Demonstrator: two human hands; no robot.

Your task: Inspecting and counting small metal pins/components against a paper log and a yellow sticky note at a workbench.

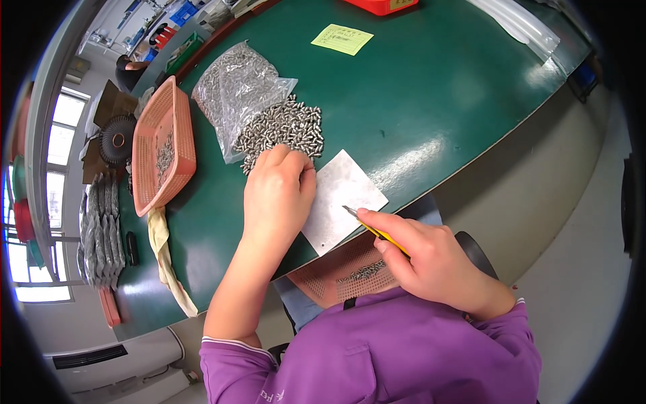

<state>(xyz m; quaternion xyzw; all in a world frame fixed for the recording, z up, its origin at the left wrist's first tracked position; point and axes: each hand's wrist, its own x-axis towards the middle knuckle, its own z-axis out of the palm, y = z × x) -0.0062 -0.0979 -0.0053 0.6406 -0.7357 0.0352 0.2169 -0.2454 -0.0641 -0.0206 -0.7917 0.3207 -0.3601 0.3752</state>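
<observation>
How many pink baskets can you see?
2. One pink basket sits tilted on the green table, left of the pile of small metal parts. A second, flatter basket lies in the person's lap, partly hidden under the right hand.

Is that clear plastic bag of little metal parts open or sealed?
Open: small metal parts spill from the mouth of the clear bag into a loose pile on the green table.

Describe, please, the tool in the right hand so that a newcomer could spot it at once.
Start at the green table and find the pale grey sheet near its front edge. The right hand holds a slim yellow tool whose grey metal tip rests at that sheet's edge. Unlike the heap of small silver screws under the left hand, it is long and yellow.
</observation>
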